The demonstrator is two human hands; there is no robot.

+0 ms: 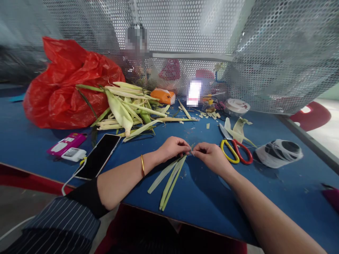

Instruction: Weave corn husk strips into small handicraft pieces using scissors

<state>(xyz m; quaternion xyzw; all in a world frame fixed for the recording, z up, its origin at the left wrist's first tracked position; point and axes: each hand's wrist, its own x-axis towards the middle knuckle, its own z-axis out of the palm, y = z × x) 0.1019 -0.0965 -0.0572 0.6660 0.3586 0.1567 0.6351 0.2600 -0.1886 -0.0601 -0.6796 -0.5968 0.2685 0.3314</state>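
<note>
Near the middle of the blue table, my left hand (174, 146) pinches the gathered top of some pale green corn husk strips (171, 180). The strips fan out below it toward the table's front edge. Just to the right, my right hand (209, 154) has thumb and forefinger closed at the same tip, seemingly on a thin white thread. The fingertips of both hands almost meet there. Beyond my right hand lie scissors (236, 150) with one yellow and one red handle. A spool of white thread (279, 153) rests on its side farther right.
A pile of corn husks (124, 113) lies beside a red plastic bag (71, 84) at the back left. A black-screened phone (99, 157) with a white cable is left of my forearm. An orange tissue pack (162, 96), a lit screen (194, 93) and a tape roll (237, 106) stand along the mesh.
</note>
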